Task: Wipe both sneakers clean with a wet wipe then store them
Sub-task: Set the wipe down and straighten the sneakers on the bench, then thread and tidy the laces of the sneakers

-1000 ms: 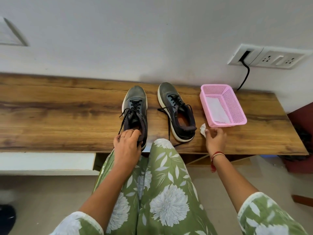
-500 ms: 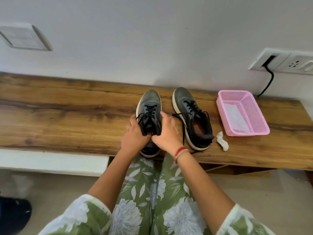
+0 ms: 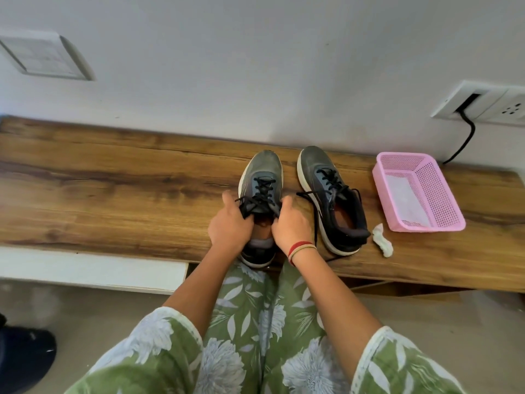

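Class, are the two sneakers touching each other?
Apart. The head view shows bare wood of the bench between the held sneaker and the other sneaker.

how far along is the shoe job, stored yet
Wiping looks done: the crumpled wipe lies on the bench, in neither hand. In hand: left hand and right hand grip the left sneaker. Left: storing both; the right sneaker sits untouched.
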`<state>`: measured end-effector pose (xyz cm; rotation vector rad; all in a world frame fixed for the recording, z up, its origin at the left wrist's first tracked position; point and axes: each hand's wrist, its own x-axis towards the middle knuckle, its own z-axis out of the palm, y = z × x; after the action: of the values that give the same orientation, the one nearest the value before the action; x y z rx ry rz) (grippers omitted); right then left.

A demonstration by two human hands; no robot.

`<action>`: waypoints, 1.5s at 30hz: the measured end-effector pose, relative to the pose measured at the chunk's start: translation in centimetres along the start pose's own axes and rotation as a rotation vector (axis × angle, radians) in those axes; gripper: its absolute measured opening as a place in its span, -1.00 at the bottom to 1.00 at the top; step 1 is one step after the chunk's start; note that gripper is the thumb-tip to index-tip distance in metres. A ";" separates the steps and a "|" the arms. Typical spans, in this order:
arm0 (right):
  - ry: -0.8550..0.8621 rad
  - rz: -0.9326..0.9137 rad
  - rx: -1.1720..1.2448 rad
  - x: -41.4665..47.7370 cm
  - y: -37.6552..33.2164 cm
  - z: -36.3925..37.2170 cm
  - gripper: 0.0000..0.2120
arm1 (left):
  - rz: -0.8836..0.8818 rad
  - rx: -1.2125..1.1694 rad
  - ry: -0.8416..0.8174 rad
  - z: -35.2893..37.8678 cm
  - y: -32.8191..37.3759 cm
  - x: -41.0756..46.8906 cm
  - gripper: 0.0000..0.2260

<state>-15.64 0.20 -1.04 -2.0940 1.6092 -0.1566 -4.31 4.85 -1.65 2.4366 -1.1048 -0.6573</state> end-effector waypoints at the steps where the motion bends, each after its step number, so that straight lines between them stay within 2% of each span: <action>1: -0.023 0.003 0.009 -0.1 0.2 0.0 -0.69 | 0.003 0.005 0.006 -0.1 -0.3 0.1 -0.46; 6: -0.094 0.079 0.113 -0.5 1.2 0.0 -0.64 | -0.022 -0.020 -0.029 -0.5 -1.8 0.5 -0.30; 12: -0.046 0.189 0.271 -1.1 2.2 0.5 -0.78 | 0.055 0.087 0.036 -0.9 -1.5 0.4 -0.47; 15: 0.128 0.056 0.079 -1.6 1.9 0.8 -0.79 | 0.027 0.062 -0.094 -0.4 -1.8 0.3 -0.40; 17: 0.198 -0.002 -0.043 -1.6 1.3 0.9 -0.72 | -0.025 0.001 -0.183 -0.2 -1.7 0.1 -0.38; 20: 0.176 0.037 -0.055 -1.2 -0.1 1.1 -0.63 | 0.004 0.055 -0.159 -0.1 -0.7 -0.2 -0.62; 22: 0.171 0.062 -0.066 -0.3 -1.1 1.4 -0.64 | 0.037 0.192 -0.130 -0.4 0.8 0.1 -0.86; 24: 0.166 0.086 -0.060 0.5 -1.7 1.6 -0.64 | 0.054 0.324 -0.093 -0.4 2.1 0.7 -0.96; 26: 0.181 0.095 -0.031 0.8 -1.6 2.0 -0.66 | 0.069 0.367 -0.045 0.1 2.6 0.9 -0.90; 32: 0.316 0.015 0.097 -0.2 -0.9 2.4 -0.79 | 0.050 0.209 0.044 0.9 1.6 0.5 -0.65; 40: 0.234 -0.083 0.113 -0.6 -0.8 2.2 -0.73 | -0.010 0.093 -0.016 0.5 1.1 0.3 -0.65; 43: 0.197 -0.097 0.142 -0.8 -0.7 2.1 -0.72 | 0.013 0.137 -0.048 0.4 0.6 -0.1 -0.66; 45: 0.195 -0.076 0.139 -0.8 -0.6 2.0 -0.71 | 0.044 0.160 -0.002 0.4 0.3 -0.4 -0.70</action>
<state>-14.60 1.70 -2.37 -2.0854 1.5783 -0.4985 -4.92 4.90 -1.71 2.5362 -1.2525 -0.5782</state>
